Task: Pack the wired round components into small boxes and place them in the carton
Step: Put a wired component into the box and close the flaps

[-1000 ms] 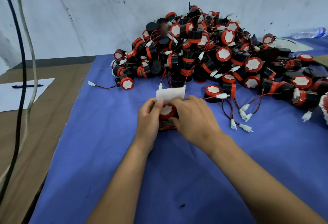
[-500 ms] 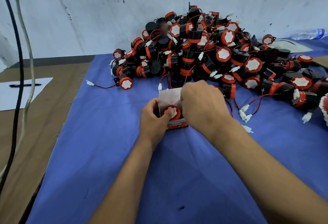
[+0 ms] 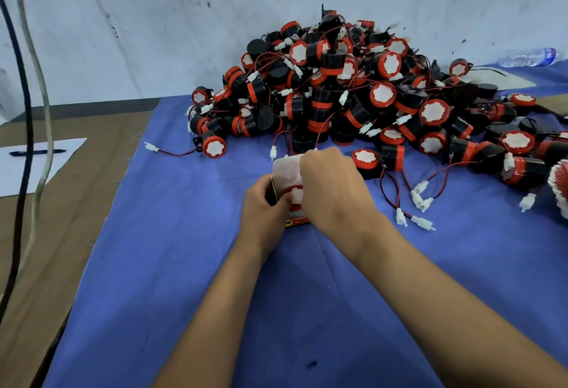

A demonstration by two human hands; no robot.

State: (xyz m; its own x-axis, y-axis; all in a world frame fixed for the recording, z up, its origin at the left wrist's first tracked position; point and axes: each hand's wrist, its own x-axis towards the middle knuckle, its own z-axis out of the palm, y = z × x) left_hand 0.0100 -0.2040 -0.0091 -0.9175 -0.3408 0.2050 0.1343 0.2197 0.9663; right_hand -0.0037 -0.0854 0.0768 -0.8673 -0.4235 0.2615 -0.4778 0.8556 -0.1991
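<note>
A small red box [image 3: 297,218] with a white inner flap [image 3: 287,169] stands on the blue cloth [image 3: 184,264] in front of me. A round red-and-black component sits inside it, mostly hidden by my fingers. My left hand [image 3: 264,206] grips the box's left side. My right hand [image 3: 333,190] covers the box's top and right side, its fingers curled over the open mouth and the flap. A big pile of wired round components [image 3: 353,89], black bodies with red rims and white faces, lies behind the box.
Loose white connectors on red-black wires [image 3: 415,200] lie right of the box. One stray component [image 3: 213,145] sits at the pile's left. A paper sheet with a pen [image 3: 37,152] lies on brown cardboard at left. Cables [image 3: 27,111] hang at far left. A water bottle [image 3: 528,57] lies far right.
My right hand has moved down over the box mouth, now hiding the component that showed half a second ago. The left hand shifted slightly along the box's left side.
</note>
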